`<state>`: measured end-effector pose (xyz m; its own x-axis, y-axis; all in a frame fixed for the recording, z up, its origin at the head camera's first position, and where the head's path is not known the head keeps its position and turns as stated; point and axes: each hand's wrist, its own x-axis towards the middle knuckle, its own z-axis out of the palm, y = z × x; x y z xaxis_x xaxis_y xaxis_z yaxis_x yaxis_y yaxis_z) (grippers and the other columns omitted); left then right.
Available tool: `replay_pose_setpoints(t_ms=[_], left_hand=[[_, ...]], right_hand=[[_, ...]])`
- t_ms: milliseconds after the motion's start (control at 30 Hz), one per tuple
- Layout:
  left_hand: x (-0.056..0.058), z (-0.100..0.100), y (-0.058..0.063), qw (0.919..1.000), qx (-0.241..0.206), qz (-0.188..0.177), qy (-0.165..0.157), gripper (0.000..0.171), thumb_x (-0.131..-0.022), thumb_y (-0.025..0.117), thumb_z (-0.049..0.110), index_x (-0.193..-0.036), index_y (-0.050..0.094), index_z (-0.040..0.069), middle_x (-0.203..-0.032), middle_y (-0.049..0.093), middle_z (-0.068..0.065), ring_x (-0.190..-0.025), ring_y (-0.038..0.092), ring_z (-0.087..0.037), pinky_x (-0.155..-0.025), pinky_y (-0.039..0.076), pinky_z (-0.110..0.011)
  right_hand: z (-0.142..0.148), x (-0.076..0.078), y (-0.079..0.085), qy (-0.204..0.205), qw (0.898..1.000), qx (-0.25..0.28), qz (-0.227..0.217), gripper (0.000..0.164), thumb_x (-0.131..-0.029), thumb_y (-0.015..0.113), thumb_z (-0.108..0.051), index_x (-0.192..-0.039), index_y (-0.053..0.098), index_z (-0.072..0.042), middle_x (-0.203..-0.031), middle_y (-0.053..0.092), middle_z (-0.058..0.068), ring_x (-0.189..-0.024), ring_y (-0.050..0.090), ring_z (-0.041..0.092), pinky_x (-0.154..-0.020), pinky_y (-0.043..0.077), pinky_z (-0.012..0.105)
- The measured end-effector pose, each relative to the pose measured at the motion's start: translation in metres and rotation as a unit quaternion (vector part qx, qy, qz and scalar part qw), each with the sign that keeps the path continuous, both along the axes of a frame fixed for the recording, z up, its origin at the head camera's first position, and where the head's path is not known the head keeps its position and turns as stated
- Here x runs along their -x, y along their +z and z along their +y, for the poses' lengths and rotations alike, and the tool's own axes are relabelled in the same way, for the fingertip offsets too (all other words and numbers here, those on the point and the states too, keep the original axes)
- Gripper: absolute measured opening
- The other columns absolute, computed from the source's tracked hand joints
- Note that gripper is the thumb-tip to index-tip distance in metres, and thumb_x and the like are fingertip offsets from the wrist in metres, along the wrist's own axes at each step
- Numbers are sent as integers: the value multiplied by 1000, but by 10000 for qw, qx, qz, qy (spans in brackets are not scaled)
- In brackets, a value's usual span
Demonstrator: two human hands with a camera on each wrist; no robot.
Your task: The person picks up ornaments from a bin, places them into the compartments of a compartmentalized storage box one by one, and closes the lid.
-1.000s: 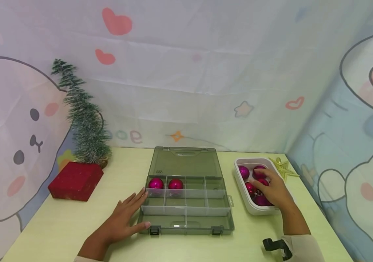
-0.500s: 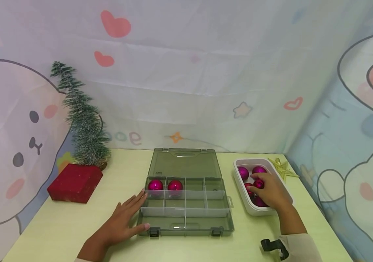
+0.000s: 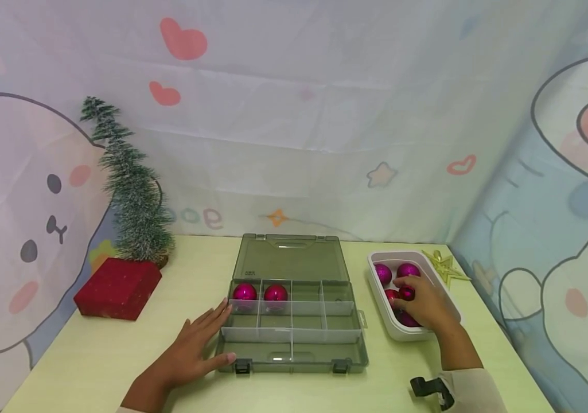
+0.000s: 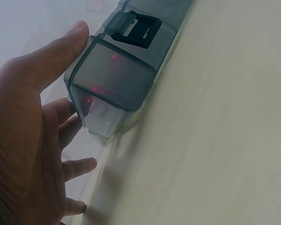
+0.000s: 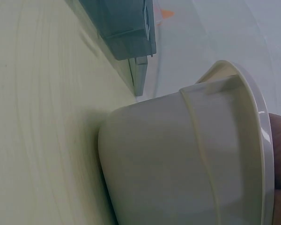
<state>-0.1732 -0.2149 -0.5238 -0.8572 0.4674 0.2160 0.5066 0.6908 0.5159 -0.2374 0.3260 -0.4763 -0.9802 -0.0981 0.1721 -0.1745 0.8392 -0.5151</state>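
In the head view my right hand (image 3: 427,304) reaches down into a white plastic tub (image 3: 402,334), thumb and fingers pinching a shiny red bauble (image 3: 407,293). Around it in the tub lie several more baubles, among them a glittery purple bauble (image 3: 383,275) and a magenta bauble (image 3: 408,269). My left hand (image 3: 194,344) rests with straight, spread fingers against the left side of an open grey-green compartment box (image 3: 330,349). Two baubles, a magenta one (image 3: 244,292) and a red one (image 3: 276,293), sit in its two back-left compartments. The tub's wall hides most of my right hand in the right wrist view.
A small frosted Christmas tree (image 3: 140,212) stands at the back left, behind a red box (image 3: 118,287). Beside the tub's far right corner lies a gold star (image 3: 444,267). The compartment box's lid (image 3: 291,258) lies folded back toward the printed curtain (image 3: 273,115).
My right hand has lowered slightly and drawn toward me inside the tub, its fingers closing around the red bauble and uncovering the magenta one behind. The left hand stays in place.
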Motion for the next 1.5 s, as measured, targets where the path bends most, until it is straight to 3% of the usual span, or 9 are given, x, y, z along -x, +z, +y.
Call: replay_pose_setpoints(t_ms=[300,567,800,1100,1367,1500], left_hand=[[-1,0,0,10000,-12,-79,-6,92,-99,73,57,-171,37,14,-180,33,-13,-158,42,-51,-106,27,-97],[-2,0,1,10000,-42,-89,1,91,-98,74,56,-171,38,14,-180,34,-13,-158,42,-52,-106,26,-97],[-3,0,1,10000,-54,-52,14,92,-98,74,56,-171,38,14,-180,34,-13,-158,42,-51,-106,26,-97],[0,0,-1,10000,-41,-2,12,92,-98,75,56,-172,37,17,-180,33,-11,-159,41,-48,-106,26,-97],[0,0,-1,10000,-66,-31,7,92,-98,75,56,-172,36,17,-181,33,-10,-160,42,-46,-107,24,-97],[0,0,-1,10000,-53,-30,10,92,-98,74,56,-172,36,17,-180,33,-11,-160,42,-46,-107,24,-97]], right_hand=[[-3,-2,0,25,9995,-195,-233,43,-90,87,-16,-130,76,-4,-144,67,31,-138,56,59,-110,28,86],[-1,-2,-2,13,9993,-196,-305,41,-93,86,-16,-130,75,-4,-145,67,30,-139,55,58,-110,28,84],[3,-2,2,-16,9998,-16,-179,46,-96,85,-21,-137,72,-4,-140,69,27,-134,62,52,-112,47,74],[0,-8,19,-144,9979,608,184,49,-104,75,-14,-149,61,-1,-146,65,30,-129,66,52,-111,52,72],[-1,-11,25,-18,9945,868,593,49,-107,70,-11,-152,56,3,-137,62,29,-116,72,48,-102,60,64],[-4,-12,29,8,9917,1096,679,49,-108,69,-12,-153,57,2,-137,60,28,-119,69,45,-103,59,64]])
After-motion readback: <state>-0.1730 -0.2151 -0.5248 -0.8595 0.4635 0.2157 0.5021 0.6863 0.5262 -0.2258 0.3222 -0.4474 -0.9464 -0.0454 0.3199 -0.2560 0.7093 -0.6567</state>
